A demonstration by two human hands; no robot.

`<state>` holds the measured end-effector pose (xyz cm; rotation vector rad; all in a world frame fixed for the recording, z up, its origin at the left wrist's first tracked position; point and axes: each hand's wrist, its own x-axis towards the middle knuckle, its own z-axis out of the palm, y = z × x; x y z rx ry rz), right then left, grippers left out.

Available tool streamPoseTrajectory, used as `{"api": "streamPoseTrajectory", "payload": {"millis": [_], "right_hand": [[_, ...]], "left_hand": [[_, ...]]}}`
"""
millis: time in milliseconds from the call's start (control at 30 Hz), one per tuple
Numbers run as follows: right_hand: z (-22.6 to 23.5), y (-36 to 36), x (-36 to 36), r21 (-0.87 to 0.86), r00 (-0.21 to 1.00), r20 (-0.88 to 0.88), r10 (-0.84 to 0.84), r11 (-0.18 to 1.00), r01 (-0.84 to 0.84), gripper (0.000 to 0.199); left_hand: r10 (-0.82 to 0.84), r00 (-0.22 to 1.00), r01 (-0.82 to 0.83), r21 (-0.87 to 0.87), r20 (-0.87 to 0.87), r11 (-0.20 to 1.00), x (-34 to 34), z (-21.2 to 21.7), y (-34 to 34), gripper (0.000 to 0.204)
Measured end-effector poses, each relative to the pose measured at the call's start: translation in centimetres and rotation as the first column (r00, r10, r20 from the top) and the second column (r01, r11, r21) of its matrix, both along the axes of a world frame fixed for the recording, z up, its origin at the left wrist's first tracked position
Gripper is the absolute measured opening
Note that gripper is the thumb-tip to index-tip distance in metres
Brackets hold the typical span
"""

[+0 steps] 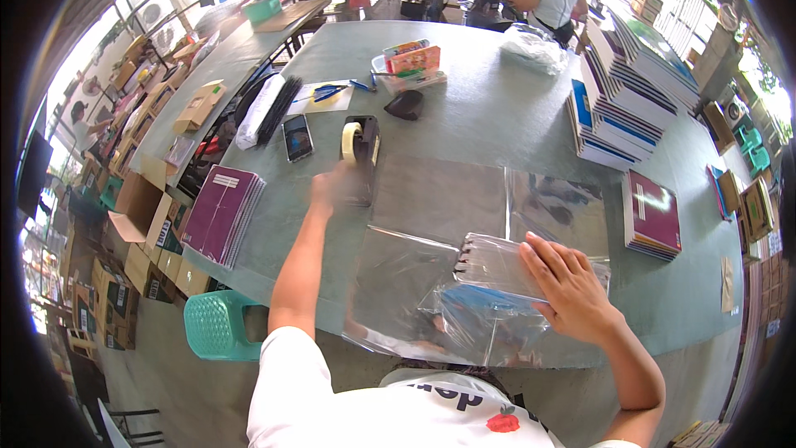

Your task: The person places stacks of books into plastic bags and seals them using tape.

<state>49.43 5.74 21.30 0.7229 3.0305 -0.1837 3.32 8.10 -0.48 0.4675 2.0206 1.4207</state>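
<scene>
My right hand [574,289] lies with fingers stretched out, palm down on a bundle of spiral-bound notebooks [496,263] with black binding rings at its left end. Clear plastic film wraps over the bundle, and a blue patch shows along its near edge. Beneath it a large sheet of clear plastic film [406,278] is spread on the table. Over at the left, my left hand [333,186] is at the near end of a black tape dispenser [372,148] holding a roll of pale tape [351,141]. Motion smears its fingers, so its grip is unclear.
Purple notebooks [222,214] are stacked at left, more purple books [652,211] at right. Tall book stacks [622,108] stand behind those. A phone [298,138], black mouse [405,104] and plastic tub [390,75] sit farther back. A green stool [217,323] stands left; a person [551,0] sits beyond.
</scene>
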Motion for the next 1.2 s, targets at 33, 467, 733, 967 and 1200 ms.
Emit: {"api": "streamPoseTrajectory", "payload": {"millis": [33,467,733,967,1200], "right_hand": [[0.1,0.0,-0.1,-0.001,1.0,-0.001,0.022,1.0,-0.022,0.084],[-0.3,-0.1,0.5,-0.01,1.0,-0.011,-0.013,1.0,0.013,0.091],[-2.3,1.3,0.7,0.002,0.988,-0.135,0.069,0.998,-0.069,0.088],[-2.8,1.1,1.3,-0.033,0.978,-0.178,0.107,0.993,-0.115,0.086],[-0.8,0.4,1.3,-0.09,0.992,-0.108,0.071,0.993,-0.081,0.088]], "left_hand": [[0.022,1.0,-0.022,-0.001,-0.001,1.0,0.0,0.1,0.1,0.036],[-0.541,0.289,0.099,-0.537,-0.79,0.838,1.8,4.0,-7.4,0.028],[-0.597,0.8,0.519,0.421,0.07,0.744,31.5,10.3,-15.3,0.029],[-0.285,0.934,0.352,0.417,-0.216,0.838,36.6,9.2,-11.4,0.024],[-0.182,0.631,0.485,0.201,-0.754,0.851,31.4,6.4,-13.3,0.024]]}}
